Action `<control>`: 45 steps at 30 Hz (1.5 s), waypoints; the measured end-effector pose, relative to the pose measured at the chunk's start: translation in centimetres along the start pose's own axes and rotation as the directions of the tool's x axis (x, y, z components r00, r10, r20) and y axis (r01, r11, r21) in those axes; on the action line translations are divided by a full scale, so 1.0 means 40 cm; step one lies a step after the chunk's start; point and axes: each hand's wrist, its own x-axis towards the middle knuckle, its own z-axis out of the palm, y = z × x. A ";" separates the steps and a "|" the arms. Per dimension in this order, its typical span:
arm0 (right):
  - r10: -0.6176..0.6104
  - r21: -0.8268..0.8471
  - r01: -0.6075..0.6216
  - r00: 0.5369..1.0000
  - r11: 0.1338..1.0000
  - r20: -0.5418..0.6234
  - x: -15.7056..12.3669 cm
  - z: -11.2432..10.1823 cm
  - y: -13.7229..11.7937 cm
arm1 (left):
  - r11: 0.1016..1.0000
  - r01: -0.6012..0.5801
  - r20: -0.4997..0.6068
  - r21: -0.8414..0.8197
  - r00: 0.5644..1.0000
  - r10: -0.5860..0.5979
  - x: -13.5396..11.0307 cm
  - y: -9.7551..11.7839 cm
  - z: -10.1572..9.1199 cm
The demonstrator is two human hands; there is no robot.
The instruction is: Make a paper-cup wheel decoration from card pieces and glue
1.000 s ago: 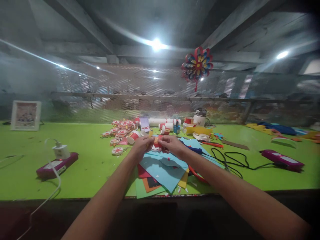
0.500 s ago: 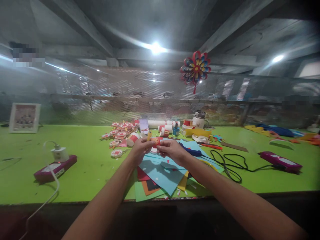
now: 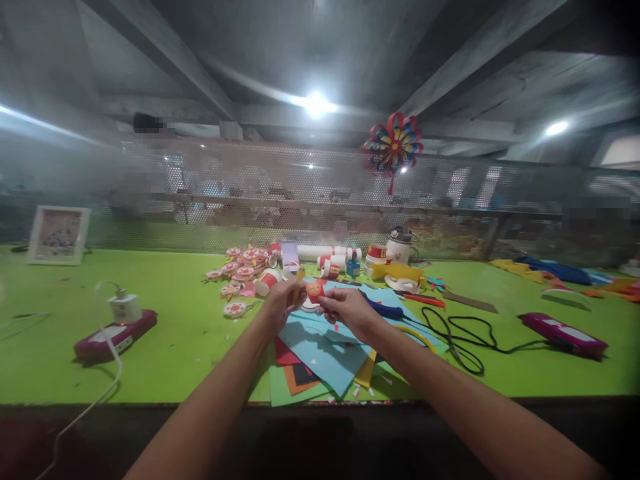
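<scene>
Several discs (image 3: 245, 273) are lying far and to the left, seemingly done; above blue paper (image 3: 325, 353), the right hand (image 3: 349, 307) is pinching a seemingly unfinished red piece (image 3: 315, 291), fingers nearly closed; the left hand (image 3: 284, 305) is hovering beside it, grip unclear

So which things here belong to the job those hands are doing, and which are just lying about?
Probably in use:
small, red, paper-like piece with gold markings, held in the right hand
flat, light blue paper sheets, lying underneath

Probably just lying about:
white rectangular picture frame
flat, narrow brown strip
white box-shaped plug, at the left
</scene>
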 end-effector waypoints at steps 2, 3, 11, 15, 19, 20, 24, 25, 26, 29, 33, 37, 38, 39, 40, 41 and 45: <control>-0.001 -0.003 0.001 1.000 1.000 -0.002 -0.001 0.000 0.000 | 1.000 0.014 -0.005 -0.007 1.000 -0.015 -0.001 0.002 0.002; -0.002 -0.006 0.002 1.000 1.000 -0.002 -0.002 -0.001 0.000 | 1.000 0.018 0.000 -0.004 1.000 -0.018 -0.001 0.002 0.003; -0.011 -0.082 0.011 1.000 0.997 -0.004 -0.004 0.001 -0.001 | 0.996 -0.011 0.081 0.093 0.997 0.004 0.009 -0.012 0.000; -0.009 -0.207 0.010 1.000 0.978 0.005 -0.005 -0.001 0.000 | 0.993 -0.018 0.118 0.113 0.993 0.004 0.016 -0.018 -0.004; -0.033 -0.371 0.027 0.999 0.928 -0.010 -0.010 -0.033 -0.012 | 0.992 -0.008 0.141 0.125 0.990 -0.010 0.016 -0.024 -0.007; -0.061 -0.435 0.049 0.998 0.899 -0.015 -0.015 -0.049 -0.019 | 0.992 0.000 0.136 0.126 0.991 -0.017 0.016 -0.025 -0.007; -0.177 -0.855 0.144 0.982 0.498 0.062 -0.058 -0.127 -0.056 | 0.992 0.033 0.097 0.119 0.994 -0.045 0.017 -0.030 -0.008; -0.166 -0.909 0.148 0.982 0.389 0.088 -0.076 -0.146 -0.066 | 0.993 0.037 0.086 0.115 0.995 -0.047 0.017 -0.030 -0.007; -0.132 -0.945 0.151 0.984 0.291 0.117 -0.095 -0.164 -0.075 | 0.993 0.039 0.075 0.111 0.996 -0.048 0.017 -0.029 -0.006; 0.004 -0.991 0.125 0.992 0.039 0.125 -0.156 -0.205 -0.093 | 0.994 0.043 0.051 0.099 0.998 -0.049 0.015 -0.023 -0.003; 0.169 -0.990 0.095 0.983 -0.106 0.076 -0.216 -0.244 -0.090 | 0.998 0.019 -0.002 0.066 1.000 -0.019 0.014 -0.012 -0.001; 0.190 -0.989 0.131 0.975 -0.067 0.116 -0.233 -0.270 -0.070 | 0.999 -0.047 -0.056 0.028 0.997 0.048 0.018 -0.009 -0.003; 0.193 -0.990 0.130 0.974 -0.051 0.118 -0.233 -0.271 -0.066 | 0.998 -0.064 -0.056 0.020 0.996 0.065 0.020 -0.011 -0.004; 0.199 -0.991 0.128 0.973 -0.035 0.119 -0.232 -0.270 -0.063 | 0.997 -0.078 -0.055 0.014 0.995 0.079 0.022 -0.014 -0.005; 0.204 -0.992 0.124 0.972 -0.022 0.117 -0.231 -0.266 -0.061 | 0.996 -0.090 -0.055 0.010 0.994 0.091 0.025 -0.017 -0.005; 0.207 -0.993 0.114 0.972 -0.012 0.109 -0.229 -0.261 -0.060 | 0.995 -0.100 -0.056 0.008 0.993 0.100 0.027 -0.021 -0.006; 0.220 -0.999 0.040 0.975 0.023 0.044 -0.215 -0.250 -0.049 | 0.992 -0.128 -0.076 0.015 0.989 0.129 0.038 -0.035 -0.010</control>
